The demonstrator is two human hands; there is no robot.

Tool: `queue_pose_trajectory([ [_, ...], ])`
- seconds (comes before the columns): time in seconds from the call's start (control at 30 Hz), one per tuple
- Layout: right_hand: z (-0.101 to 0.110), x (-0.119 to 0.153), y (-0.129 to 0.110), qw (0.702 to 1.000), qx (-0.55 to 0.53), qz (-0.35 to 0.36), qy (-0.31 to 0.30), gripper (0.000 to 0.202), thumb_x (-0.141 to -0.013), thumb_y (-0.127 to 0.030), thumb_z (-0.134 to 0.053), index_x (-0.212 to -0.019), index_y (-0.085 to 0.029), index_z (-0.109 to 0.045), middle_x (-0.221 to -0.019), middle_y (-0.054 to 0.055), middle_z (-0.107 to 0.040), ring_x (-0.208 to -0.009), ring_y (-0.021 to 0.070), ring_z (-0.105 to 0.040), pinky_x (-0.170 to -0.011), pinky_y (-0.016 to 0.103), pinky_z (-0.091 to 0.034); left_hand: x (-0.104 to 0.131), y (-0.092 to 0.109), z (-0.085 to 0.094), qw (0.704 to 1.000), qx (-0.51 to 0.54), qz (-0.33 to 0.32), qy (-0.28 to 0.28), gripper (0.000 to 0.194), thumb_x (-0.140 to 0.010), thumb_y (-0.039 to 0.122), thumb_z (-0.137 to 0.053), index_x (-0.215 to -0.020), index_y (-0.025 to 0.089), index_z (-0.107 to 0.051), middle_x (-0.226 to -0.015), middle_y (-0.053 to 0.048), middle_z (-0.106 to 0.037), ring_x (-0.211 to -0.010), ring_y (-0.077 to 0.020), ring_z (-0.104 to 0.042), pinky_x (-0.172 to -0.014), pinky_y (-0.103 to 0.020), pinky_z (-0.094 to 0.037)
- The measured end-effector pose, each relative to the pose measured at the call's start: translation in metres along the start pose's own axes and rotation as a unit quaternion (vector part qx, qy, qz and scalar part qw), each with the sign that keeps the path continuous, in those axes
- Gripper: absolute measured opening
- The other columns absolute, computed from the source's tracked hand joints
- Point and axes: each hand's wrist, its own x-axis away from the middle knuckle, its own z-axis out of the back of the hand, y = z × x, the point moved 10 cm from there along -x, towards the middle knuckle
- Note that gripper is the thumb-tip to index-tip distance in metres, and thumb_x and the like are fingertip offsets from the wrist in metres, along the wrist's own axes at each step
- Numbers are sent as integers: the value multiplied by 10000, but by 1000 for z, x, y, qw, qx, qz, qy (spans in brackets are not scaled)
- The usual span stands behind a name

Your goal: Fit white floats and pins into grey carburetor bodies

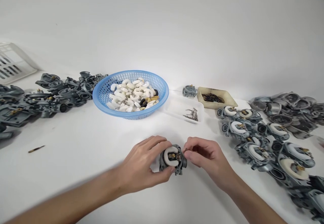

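Note:
My left hand (148, 161) grips a carburetor body (179, 170) on the table, fingers on its far left edge and thumb at its near side. In its open bowl side sits a white C-shaped float (167, 156), with brass parts at its middle. Close to the carburetor's right side, my right hand (205, 155) is closed in a pinch, thumb against index finger. A thin small pin (185, 150) pokes out slightly from those fingertips; most of it is hidden.
A blue basket (130, 116) holds many floats. Behind the hands are a white tray (174, 112) of small metal pins and a yellowish tray (231, 101) of dark rings. Carburetors (255, 151) with floats lie right; more carburetor bodies (50, 99) lie left, near a brass-tipped tool (36, 149).

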Motion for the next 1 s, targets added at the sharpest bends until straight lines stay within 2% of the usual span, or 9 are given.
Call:
queue_pose_trajectory([
  [0.2,-8,6,5,1000,-16,-16,-16,205,-893,-370,-763,-827,-186,-701,-689,-17,-512,-635,114,-423,-575,253,-344,0,1,0,1000,-12,2,1,432,-842,281,-724,-1252,224,-599,-1177,-86,-688,-1047,-258,-684,-876,-397,-599],
  [0.27,-12,7,4,999,-25,-19,-25,203,-890,-359,-770,-819,-185,-694,-668,-29,-497,-617,106,-407,-564,248,-331,1,4,6,999,-22,-21,30,463,-836,286,-739,-1268,208,-592,-1178,-103,-687,-1047,-263,-683,-863,-398,-607],
  [0.4,-20,12,2,998,-25,-30,-46,194,-896,-346,-770,-819,-182,-697,-634,-53,-451,-590,89,-361,-548,240,-295,12,34,26,975,-62,-163,139,471,-825,263,-787,-1243,134,-614,-1080,-130,-705,-965,-251,-691,-854,-408,-617],
  [0.47,-25,15,2,997,-12,-41,-58,184,-890,-333,-778,-819,-178,-708,-628,-58,-449,-588,84,-353,-545,240,-283,21,49,30,958,-84,-222,163,439,-810,228,-812,-1199,108,-645,-1026,-125,-717,-924,-237,-702,-869,-409,-625],
  [0.53,-30,19,3,996,-4,-52,-70,175,-882,-327,-785,-826,-174,-722,-622,-59,-457,-589,83,-358,-548,243,-282,26,57,31,949,-99,-248,166,397,-798,190,-822,-1157,106,-674,-989,-112,-729,-894,-228,-711,-860,-400,-636],
  [0.73,-37,21,7,994,-21,-70,-87,182,-860,-329,-803,-825,-167,-729,-616,-54,-479,-590,89,-379,-555,255,-290,28,63,31,952,-110,-245,145,308,-819,164,-795,-1112,158,-699,-950,-70,-747,-857,-204,-722,-820,-361,-659],
  [1.0,-45,24,13,990,-34,-95,-103,191,-843,-340,-816,-839,-164,-740,-615,-45,-491,-588,95,-384,-555,259,-296,30,66,32,951,-114,-250,142,287,-811,135,-787,-1086,142,-709,-924,-76,-747,-865,-220,-727,-743,-345,-664],
])
